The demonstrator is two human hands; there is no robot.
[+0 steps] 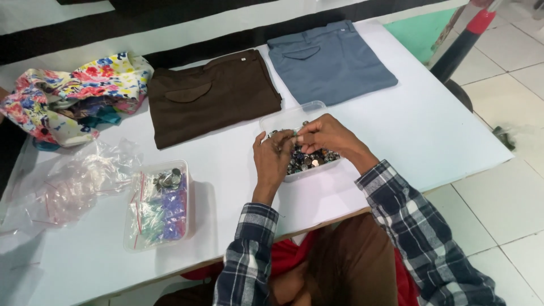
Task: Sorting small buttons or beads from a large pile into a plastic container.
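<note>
My left hand [273, 160] and my right hand [327, 135] meet over a clear plastic box [290, 117] full of small metal buttons [309, 158]. The fingertips of both hands pinch a small button between them, just above the pile. The box stands on the white table [430, 124] in front of me. Folded brown trousers [211, 96] lie behind the box to the left, and folded blue-grey trousers [331, 61] lie behind it to the right.
A second clear box [161, 205] at the left holds small bags of coloured bits and a few metal buttons. Crumpled clear plastic bags [79, 175] lie further left, with a flowered cloth [73, 93] behind. A red and black pole [467, 37] stands on the tiled floor.
</note>
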